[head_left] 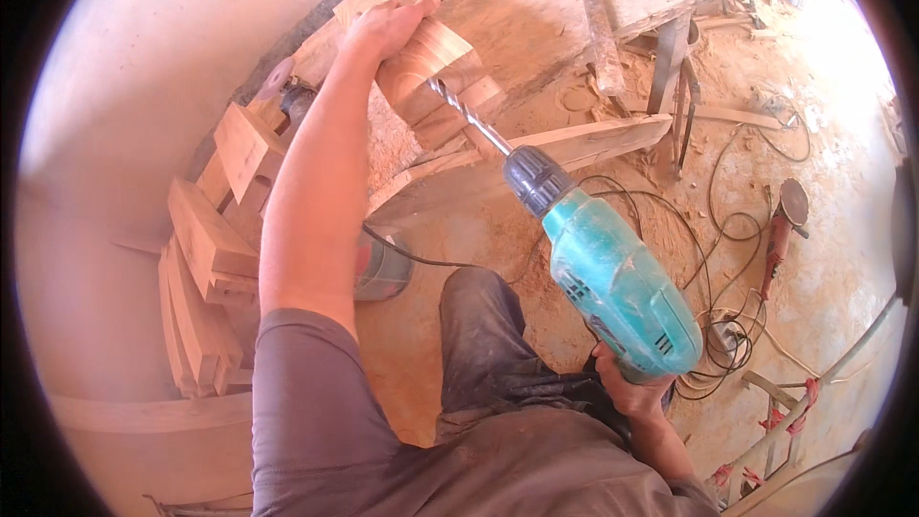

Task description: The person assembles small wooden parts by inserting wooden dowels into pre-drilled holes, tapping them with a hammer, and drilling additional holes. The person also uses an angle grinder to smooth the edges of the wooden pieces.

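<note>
We find the wood block (436, 56) on the bench (512, 33), our left hand (392, 27) folded over its top and gripping it, fingertips partly hidden. Our right hand (632, 388) wraps the handle of the teal drill (622, 278), most of the fingers out of sight beneath the body. The drill bit (474, 115) points at the block's end; contact uncertain. We judge the block dense, stiff, perhaps slick with dust, best held well back from the bit; the drill likely front-heavy, hard-shelled, surest by its handle.
</note>
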{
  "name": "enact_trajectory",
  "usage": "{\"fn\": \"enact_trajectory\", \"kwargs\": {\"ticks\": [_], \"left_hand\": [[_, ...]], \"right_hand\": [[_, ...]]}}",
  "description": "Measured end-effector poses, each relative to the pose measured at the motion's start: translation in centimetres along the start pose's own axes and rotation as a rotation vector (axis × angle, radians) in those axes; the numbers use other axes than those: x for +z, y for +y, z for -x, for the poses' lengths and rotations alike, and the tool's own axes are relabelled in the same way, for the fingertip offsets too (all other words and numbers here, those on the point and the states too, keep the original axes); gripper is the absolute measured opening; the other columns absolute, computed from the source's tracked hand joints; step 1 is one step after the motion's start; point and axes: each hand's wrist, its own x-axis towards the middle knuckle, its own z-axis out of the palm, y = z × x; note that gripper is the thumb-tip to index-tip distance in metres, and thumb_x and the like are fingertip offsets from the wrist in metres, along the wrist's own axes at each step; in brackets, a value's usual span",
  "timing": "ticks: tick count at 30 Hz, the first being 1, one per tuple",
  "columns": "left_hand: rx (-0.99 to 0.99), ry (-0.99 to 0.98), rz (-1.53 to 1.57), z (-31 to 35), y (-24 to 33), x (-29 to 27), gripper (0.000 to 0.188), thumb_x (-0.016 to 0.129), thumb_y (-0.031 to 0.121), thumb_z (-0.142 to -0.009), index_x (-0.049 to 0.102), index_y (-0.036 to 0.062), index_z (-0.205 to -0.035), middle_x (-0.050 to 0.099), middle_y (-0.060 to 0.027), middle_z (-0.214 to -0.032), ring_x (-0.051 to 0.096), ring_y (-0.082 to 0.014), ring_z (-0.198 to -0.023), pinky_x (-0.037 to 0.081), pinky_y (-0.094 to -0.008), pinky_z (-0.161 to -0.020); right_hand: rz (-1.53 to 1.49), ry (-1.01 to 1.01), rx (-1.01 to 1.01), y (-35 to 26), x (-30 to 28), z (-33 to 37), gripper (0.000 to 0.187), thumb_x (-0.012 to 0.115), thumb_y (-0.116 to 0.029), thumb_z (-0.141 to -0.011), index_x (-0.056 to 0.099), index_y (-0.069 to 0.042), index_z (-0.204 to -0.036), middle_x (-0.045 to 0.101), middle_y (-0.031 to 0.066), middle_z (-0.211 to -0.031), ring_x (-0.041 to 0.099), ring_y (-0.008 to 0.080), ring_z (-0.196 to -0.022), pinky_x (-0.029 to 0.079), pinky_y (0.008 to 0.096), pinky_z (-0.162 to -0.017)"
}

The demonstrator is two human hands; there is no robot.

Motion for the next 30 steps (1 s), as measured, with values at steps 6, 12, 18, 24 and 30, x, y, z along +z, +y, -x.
{"fn": "enact_trajectory", "kwargs": {"ticks": [6,12,18,24,30], "left_hand": [[-0.026,0.072,-0.123,0.1,0.0,0.7,0.084,0.046,0.072,-0.091,0.051,0.0194,-0.156,0.051,-0.0081,-0.159,0.036,-0.0322,-0.152,0.034,-0.0489,-0.121],[0.003,0.083,-0.182,0.2,0.5,1.0,0.078,0.044,0.069,-0.091,0.054,0.0236,-0.154,0.053,-0.0057,-0.158,0.038,-0.0316,-0.152,0.034,-0.0499,-0.119],[0.007,0.100,-0.166,0.2,0.4,0.8,0.075,0.044,0.066,-0.092,0.055,0.0225,-0.152,0.055,-0.0051,-0.156,0.039,-0.0316,-0.150,0.036,-0.0485,-0.117],[-0.014,0.095,-0.189,1.1,1.2,0.6,0.076,0.044,0.065,-0.091,0.055,0.0228,-0.153,0.054,-0.0046,-0.157,0.039,-0.0315,-0.151,0.037,-0.0493,-0.117],[0.033,0.150,-0.197,-0.1,0.0,1.4,0.076,0.044,0.064,-0.091,0.054,0.0222,-0.153,0.055,-0.0058,-0.156,0.039,-0.0317,-0.151,0.035,-0.0493,-0.118]], "right_hand": [[0.092,-0.027,0.068,-1.0,-0.3,1.6,0.038,0.082,0.003,-0.073,0.073,0.002,-0.110,0.076,0.0083,-0.104,0.073,0.0212,-0.090,0.057,0.0325,-0.079],[-0.043,0.105,0.126,-1.1,0.8,2.5,0.031,0.082,0.003,-0.079,0.071,0.001,-0.108,0.073,0.0041,-0.097,0.069,0.0127,-0.083,0.056,0.0295,-0.074],[-0.103,0.073,0.137,-0.6,1.7,1.3,0.031,0.082,0.002,-0.080,0.071,0.000,-0.108,0.071,0.0017,-0.094,0.066,0.0104,-0.083,0.054,0.0281,-0.073],[-0.116,-0.075,0.228,-0.9,2.3,-0.1,0.036,0.087,-0.005,-0.082,0.069,-0.001,-0.113,0.071,0.0019,-0.100,0.064,0.0111,-0.088,0.054,0.0294,-0.078],[-0.241,-0.218,0.409,-0.9,4.0,0.1,0.036,0.087,-0.011,-0.081,0.070,-0.001,-0.111,0.074,0.0065,-0.099,0.070,0.0165,-0.090,0.055,0.0323,-0.080]]}}
